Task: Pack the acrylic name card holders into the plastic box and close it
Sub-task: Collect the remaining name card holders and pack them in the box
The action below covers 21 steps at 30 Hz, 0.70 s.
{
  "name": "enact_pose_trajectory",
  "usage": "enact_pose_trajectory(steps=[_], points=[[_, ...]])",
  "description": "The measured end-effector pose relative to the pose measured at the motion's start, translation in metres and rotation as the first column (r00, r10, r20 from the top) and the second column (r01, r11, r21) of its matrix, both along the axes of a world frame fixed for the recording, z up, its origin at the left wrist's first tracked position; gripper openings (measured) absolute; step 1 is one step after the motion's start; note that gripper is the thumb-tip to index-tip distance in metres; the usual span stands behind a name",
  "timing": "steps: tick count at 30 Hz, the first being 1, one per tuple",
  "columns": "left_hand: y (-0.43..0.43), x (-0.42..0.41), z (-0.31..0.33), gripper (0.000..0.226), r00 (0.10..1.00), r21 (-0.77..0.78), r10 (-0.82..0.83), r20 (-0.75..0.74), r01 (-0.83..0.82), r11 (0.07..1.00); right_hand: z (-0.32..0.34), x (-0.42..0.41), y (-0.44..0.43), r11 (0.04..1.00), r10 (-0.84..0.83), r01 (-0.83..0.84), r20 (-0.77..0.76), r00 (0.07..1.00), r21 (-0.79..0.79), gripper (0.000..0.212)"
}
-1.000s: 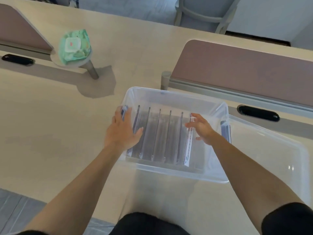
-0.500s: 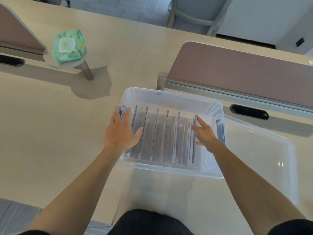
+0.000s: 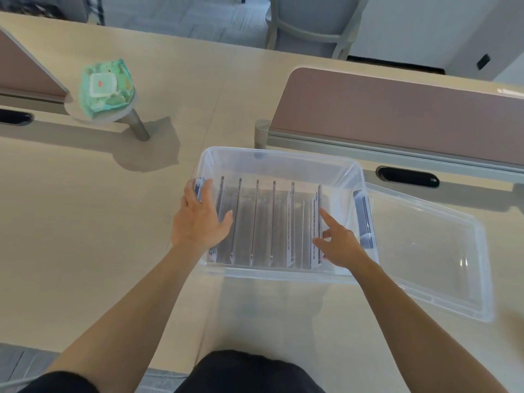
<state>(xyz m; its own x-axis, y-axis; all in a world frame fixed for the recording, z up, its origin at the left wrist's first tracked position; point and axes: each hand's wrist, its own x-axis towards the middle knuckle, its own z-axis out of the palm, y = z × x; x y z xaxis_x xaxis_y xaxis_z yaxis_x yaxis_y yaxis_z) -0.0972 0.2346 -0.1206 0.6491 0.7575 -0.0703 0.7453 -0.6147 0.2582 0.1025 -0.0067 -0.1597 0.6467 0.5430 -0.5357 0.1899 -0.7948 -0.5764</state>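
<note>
We're tidying the holders [image 3: 256,219] in the box [image 3: 283,156]: left hand [image 3: 201,219] flat on its left rim, right hand [image 3: 337,245] loose, forefinger straight against the rightmost. Next: seat the lid [image 3: 425,251] lying right.

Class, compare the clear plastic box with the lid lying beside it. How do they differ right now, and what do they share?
The box is deep with tall walls; the lid is a shallow tray. The box holds a row of upright name card holders; the lid holds nothing. The left hand and right hand are at the box; neither touches the lid. Both are clear, rectangular plastic.
</note>
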Motion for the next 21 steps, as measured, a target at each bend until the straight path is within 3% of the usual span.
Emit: enact_pose_trajectory(steps=[21], points=[[-0.0016, 0.0025, 0.0006, 0.073, 0.999, 0.028, 0.004, -0.036, -0.003, 1.0, -0.0005, -0.0045, 0.0078, 0.991, 0.123, -0.124, 0.026, 0.992, 0.044, 0.077]])
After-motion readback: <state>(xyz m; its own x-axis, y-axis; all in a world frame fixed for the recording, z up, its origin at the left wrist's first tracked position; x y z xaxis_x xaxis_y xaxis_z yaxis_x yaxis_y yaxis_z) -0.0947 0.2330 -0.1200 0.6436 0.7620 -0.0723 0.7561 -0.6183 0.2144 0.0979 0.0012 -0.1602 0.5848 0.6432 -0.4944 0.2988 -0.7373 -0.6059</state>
